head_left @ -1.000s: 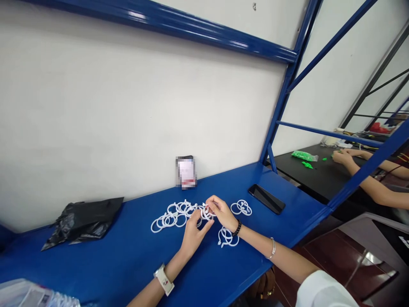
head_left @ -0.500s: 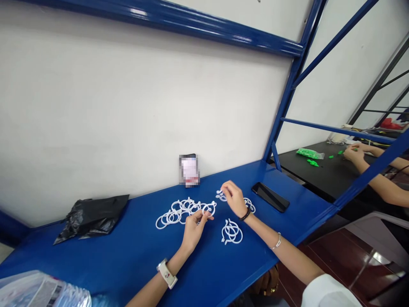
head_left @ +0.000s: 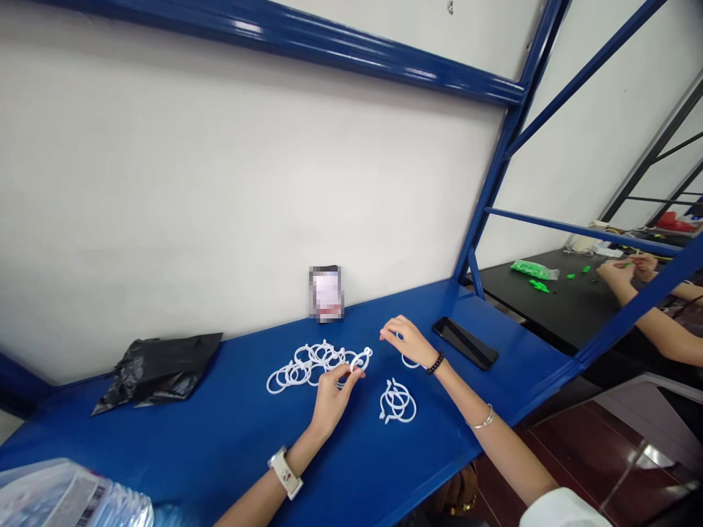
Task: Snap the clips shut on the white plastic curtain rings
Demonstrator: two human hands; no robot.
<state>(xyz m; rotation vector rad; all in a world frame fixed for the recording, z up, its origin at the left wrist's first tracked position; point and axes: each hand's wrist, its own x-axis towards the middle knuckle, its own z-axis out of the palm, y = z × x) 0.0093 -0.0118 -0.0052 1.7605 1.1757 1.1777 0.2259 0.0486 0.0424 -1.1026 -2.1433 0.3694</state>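
My left hand (head_left: 331,395) pinches a white shower curtain ring (head_left: 361,360), a thin hoop with knobbed ends, between thumb and fingertips. Just behind that hand, a heap of similar white rings (head_left: 296,372) lies on the blue table (head_left: 351,454). My right hand (head_left: 409,342) hovers farther right, palm down, with thumb and forefinger brought together. What they pinch, if anything, I cannot make out. Part of a white ring (head_left: 409,361) shows beneath that palm. Nearer me, between the two forearms, lies a small group of rings (head_left: 398,401).
A black phone (head_left: 465,342) lies right of my right hand. A black plastic bag (head_left: 159,369) is at the left, with a clear plastic bottle (head_left: 121,505) in front. A blurred card (head_left: 326,293) leans on the wall. Beyond the blue frame, another person's hands (head_left: 620,274) work near green pieces.
My right hand has shifted slightly right, and the ring that showed at its fingertips is no longer visible there. The ring in my left hand has turned. The other person's hands have moved.
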